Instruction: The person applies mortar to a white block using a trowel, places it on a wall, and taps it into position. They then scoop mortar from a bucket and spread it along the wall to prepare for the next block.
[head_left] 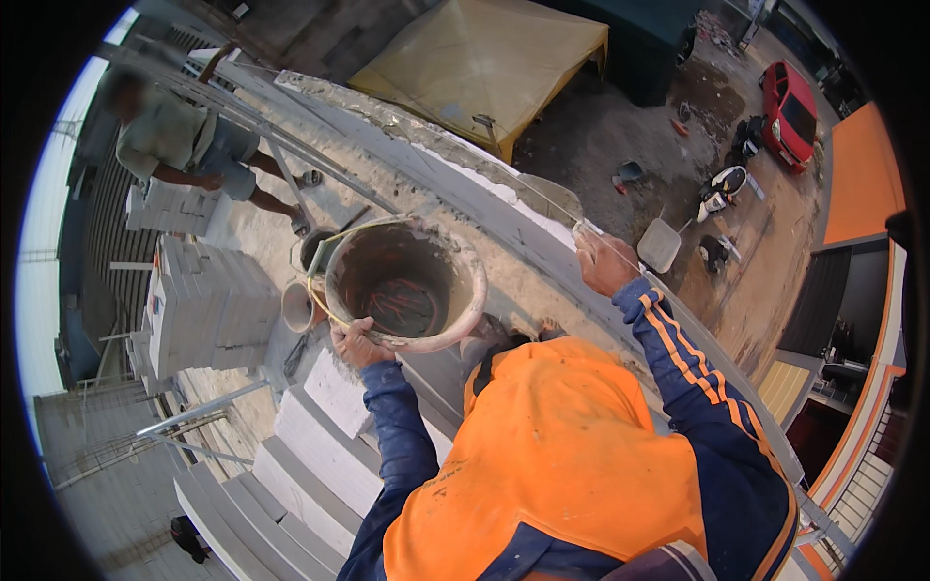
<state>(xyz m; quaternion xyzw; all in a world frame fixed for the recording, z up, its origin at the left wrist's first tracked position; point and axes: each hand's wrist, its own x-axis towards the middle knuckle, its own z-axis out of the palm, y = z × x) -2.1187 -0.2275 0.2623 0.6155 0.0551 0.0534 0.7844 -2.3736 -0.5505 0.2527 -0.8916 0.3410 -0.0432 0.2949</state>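
Note:
My left hand (360, 343) grips the near rim of a mortar-stained bucket (463, 334). The bucket tilts toward me, with a yellowish handle (327, 302) at its left; its dark inside shows some reddish, wet-looking contents at the bottom. My right hand (606, 263) is closed at the top of a long pale block wall (484, 208), close to a thin taut string (547, 201). Just beyond those fingers lies a flat greyish rounded shape (554, 196); whether my right hand holds it, the string or something else cannot be made out.
Stacked pale blocks (218, 300) stand at left, with more blocks (300, 484) below my left arm. Another person (184, 145) stands by metal rails at upper left. Smaller buckets (298, 308) sit beside mine. Beyond the wall, the ground drops away, with a yellow canopy (475, 58) and red car (790, 116).

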